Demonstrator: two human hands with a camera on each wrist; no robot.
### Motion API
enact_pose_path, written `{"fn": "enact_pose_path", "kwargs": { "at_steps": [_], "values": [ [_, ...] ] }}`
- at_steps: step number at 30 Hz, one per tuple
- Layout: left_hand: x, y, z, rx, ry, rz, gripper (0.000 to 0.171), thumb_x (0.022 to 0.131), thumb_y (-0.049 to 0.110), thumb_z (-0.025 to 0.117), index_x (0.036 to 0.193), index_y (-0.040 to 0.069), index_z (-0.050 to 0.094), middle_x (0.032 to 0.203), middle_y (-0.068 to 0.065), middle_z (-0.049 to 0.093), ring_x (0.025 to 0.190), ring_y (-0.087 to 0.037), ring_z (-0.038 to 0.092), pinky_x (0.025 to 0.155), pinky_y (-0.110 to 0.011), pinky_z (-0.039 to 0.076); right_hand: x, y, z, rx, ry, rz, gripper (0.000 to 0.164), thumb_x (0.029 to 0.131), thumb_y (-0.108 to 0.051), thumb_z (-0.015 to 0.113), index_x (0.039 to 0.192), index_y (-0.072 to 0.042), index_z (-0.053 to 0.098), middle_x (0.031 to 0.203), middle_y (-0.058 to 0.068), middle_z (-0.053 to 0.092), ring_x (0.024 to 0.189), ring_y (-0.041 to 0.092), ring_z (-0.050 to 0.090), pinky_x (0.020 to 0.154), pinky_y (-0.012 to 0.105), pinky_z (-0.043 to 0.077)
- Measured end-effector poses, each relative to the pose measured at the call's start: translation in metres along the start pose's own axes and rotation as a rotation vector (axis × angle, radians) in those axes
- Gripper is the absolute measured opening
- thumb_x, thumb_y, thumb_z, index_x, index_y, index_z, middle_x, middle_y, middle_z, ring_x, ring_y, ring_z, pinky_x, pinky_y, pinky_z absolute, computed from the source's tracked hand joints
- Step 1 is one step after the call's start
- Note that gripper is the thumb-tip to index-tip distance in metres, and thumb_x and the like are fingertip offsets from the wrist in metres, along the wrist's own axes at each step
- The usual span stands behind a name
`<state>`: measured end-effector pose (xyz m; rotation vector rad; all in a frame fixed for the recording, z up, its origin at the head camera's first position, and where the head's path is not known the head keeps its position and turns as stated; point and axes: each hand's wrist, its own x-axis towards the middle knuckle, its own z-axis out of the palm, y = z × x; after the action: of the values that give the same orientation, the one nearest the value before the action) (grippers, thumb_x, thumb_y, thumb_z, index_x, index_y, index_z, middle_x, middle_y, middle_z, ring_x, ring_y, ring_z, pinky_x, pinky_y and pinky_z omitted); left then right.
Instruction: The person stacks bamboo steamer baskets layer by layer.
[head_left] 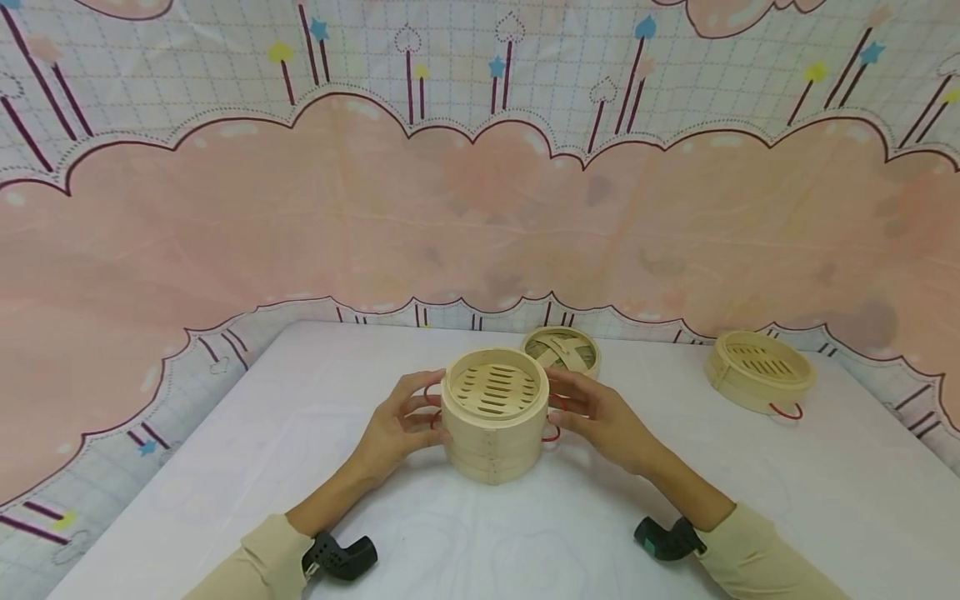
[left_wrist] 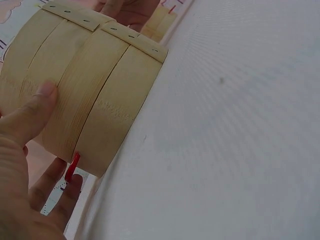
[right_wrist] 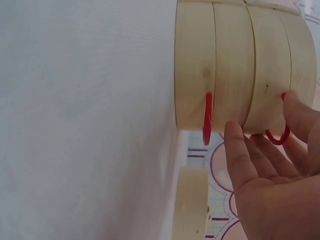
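Two round bamboo steamer baskets [head_left: 493, 454] stand stacked on the white table, slatted floor upward, red loop handles at the sides. My left hand [head_left: 397, 427] holds the stack's left side; in the left wrist view its thumb [left_wrist: 37, 107] presses the bamboo wall while fingertips lie by a red handle [left_wrist: 73, 167]. From the right, my right hand [head_left: 603, 417] grips the upper basket, its thumb at the upper red handle [right_wrist: 286, 120] in the right wrist view. Some of its fingertips touch the wall below. The far side of the stack is hidden.
Behind the stack lies a woven bamboo lid [head_left: 562, 348], partly covered by it. Another steamer basket [head_left: 759, 371] with a red handle stands at the back right of the white table [head_left: 225, 433]. A patterned cloth [head_left: 450, 225] hangs behind.
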<state>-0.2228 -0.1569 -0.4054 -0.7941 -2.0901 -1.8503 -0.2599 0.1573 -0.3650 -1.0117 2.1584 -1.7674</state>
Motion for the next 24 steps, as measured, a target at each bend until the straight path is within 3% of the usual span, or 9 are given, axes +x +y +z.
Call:
{"fn": "enact_pose_path", "kwargs": {
  "at_steps": [7,14,21,24],
  "values": [
    [0.003,0.0,0.003,0.072,0.006,0.049,0.08,0.069,-0.008,0.08,0.139,0.004,0.043,0.137,-0.012,0.039,0.107,-0.022,0.058,0.092,-0.048,0.048,0.002,0.001,-0.003,0.025,0.0,0.006,0.058,0.089,0.002,0.064,0.142,-0.008,0.043,0.137,0.017,0.049,0.122,0.031,0.051,0.095,0.031,0.046],
    [0.003,0.003,0.004,0.133,0.009,0.058,0.082,0.066,-0.014,0.08,0.137,0.001,0.041,0.136,-0.015,0.041,0.108,-0.029,0.057,0.091,-0.058,0.044,0.003,0.002,-0.004,0.036,0.003,0.006,0.058,0.089,0.001,0.064,0.142,-0.008,0.044,0.138,0.016,0.049,0.124,0.031,0.05,0.095,0.031,0.046],
    [0.004,0.026,0.009,0.139,-0.001,0.063,0.076,0.067,-0.015,0.078,0.133,-0.006,0.041,0.133,-0.021,0.04,0.106,-0.029,0.057,0.089,-0.062,0.043,0.003,0.003,-0.004,0.027,0.008,0.008,0.058,0.088,0.0,0.065,0.142,-0.008,0.044,0.137,0.015,0.05,0.124,0.03,0.049,0.096,0.03,0.045],
    [0.004,0.029,0.01,0.14,0.0,0.065,0.075,0.068,-0.014,0.078,0.132,-0.006,0.041,0.133,-0.021,0.04,0.106,-0.029,0.057,0.088,-0.062,0.044,0.004,0.003,-0.003,0.025,0.009,0.013,0.058,0.089,-0.001,0.065,0.142,-0.008,0.044,0.137,0.015,0.05,0.124,0.03,0.049,0.095,0.03,0.046]
  ]
}}
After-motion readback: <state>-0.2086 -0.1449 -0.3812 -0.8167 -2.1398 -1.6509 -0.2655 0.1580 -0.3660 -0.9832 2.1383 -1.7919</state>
